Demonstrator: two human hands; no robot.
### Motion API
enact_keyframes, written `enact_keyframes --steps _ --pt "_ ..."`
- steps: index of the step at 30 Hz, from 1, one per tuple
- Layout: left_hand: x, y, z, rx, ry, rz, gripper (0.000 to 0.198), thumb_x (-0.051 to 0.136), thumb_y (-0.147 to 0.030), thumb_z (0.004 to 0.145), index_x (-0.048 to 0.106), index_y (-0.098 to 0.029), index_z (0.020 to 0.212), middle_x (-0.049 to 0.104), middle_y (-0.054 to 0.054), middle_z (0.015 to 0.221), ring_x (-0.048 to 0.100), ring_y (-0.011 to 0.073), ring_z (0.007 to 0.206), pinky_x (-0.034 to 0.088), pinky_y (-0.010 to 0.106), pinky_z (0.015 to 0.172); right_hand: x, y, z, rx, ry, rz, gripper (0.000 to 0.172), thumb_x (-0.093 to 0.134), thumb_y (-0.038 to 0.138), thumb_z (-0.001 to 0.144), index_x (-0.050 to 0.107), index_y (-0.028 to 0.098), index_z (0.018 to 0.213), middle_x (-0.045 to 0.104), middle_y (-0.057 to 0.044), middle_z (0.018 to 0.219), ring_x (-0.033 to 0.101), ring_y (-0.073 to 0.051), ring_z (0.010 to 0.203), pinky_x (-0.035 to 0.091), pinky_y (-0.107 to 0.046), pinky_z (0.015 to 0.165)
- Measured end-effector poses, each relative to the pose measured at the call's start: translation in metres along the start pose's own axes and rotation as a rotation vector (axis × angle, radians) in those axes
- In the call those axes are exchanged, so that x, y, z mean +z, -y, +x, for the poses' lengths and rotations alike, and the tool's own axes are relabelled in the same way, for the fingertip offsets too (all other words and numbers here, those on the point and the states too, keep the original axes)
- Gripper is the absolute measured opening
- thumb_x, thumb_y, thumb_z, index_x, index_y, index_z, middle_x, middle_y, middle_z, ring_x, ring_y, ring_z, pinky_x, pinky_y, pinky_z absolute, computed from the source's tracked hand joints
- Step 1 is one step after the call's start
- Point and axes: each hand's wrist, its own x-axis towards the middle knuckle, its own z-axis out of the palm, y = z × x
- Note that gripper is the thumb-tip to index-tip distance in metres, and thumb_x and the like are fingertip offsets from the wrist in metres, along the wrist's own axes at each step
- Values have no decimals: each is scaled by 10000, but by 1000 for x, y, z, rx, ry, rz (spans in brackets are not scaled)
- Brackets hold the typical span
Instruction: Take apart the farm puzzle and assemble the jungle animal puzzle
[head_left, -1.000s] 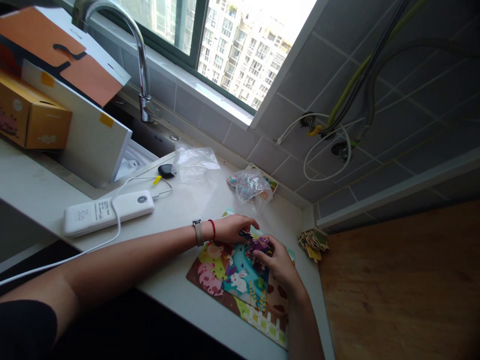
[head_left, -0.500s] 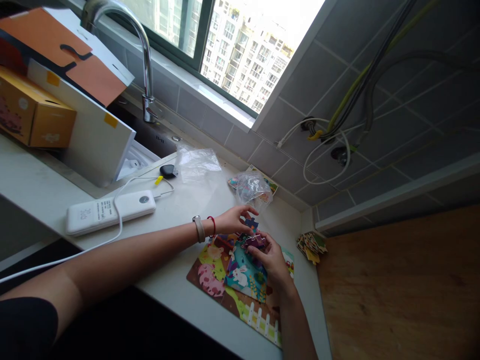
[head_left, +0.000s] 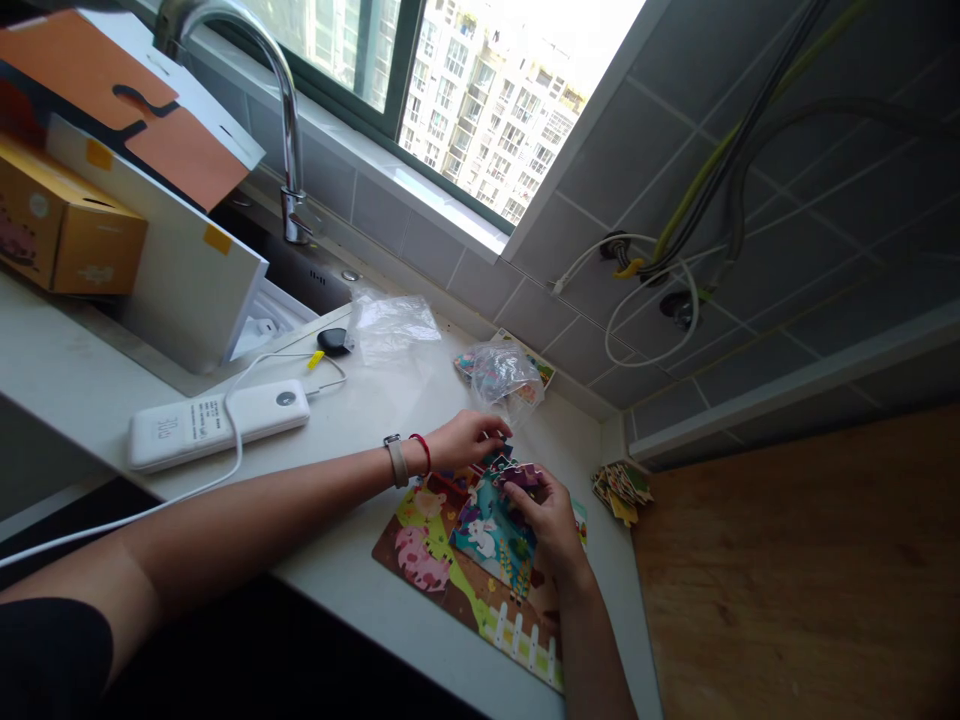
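Head view is showing a white stone counter (head_left: 352, 420) running beneath a window (head_left: 480, 100) and a grey tiled wall (head_left: 637, 150), with a chrome tap (head_left: 289, 150), a white power bank (head_left: 217, 425) and a clear plastic bag (head_left: 390, 328) lying along it. A jigsaw board (head_left: 420, 560) is sitting at the counter's right end, its pig, rabbit and fence picture partly covered by pieces gathered toward the middle. A second plastic bag (head_left: 502, 372) is resting beyond the board, and a small stack of jigsaw pieces (head_left: 621, 492) is lying near the counter's right edge. Work in hand is judged to be handling pieces over the board; the next move appears to call for a matching spot for the piece held. The right hand (head_left: 551, 520) is curving its fingers around a purple jigsaw piece (head_left: 521, 476), keeping it just over the board. The left hand (head_left: 465, 442), wearing a watch strap (head_left: 396, 462) and a red bracelet (head_left: 421, 450), is half curled, fingertips down at the pieces; whether it has hold of one cannot be told.
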Motion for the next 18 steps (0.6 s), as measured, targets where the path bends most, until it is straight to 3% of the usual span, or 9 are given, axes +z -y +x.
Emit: enact_keyframes --steps 4,9,12,18 --pt "0 -2 -3 76 160 113 272 539 -165 950 774 -167 1086 784 48 975 695 177 869 526 260 807 -2 1 0 -31 -72 3 447 906 527 679 712 201 915 747 -37 845 657 -220 738 538 -299 613" --pt "-1 -4 -5 24 249 4 311 578 -236 949 719 -144 1211 774 69 1006 696 194 884 535 278 800 -4 -1 1 -53 -77 4 455 907 517 691 717 192 947 763 -51 890 678 -229 793 563 -309 659" --pt "-1 -1 -6 37 242 -19 528 707 -231 862 609 -164 1376 750 63 969 692 195 837 537 286 754 -4 -5 3 -49 -60 9 463 901 525 700 712 188 953 771 -62 913 687 -233 799 571 -322 678" --pt "4 9 -5 17 282 -58 911 844 -162 701 428 -188 1512 704 59 1029 671 184 862 535 286 760 -7 -7 3 -50 -65 42 447 900 509 713 709 180 948 778 -60 899 699 -231 796 566 -325 728"
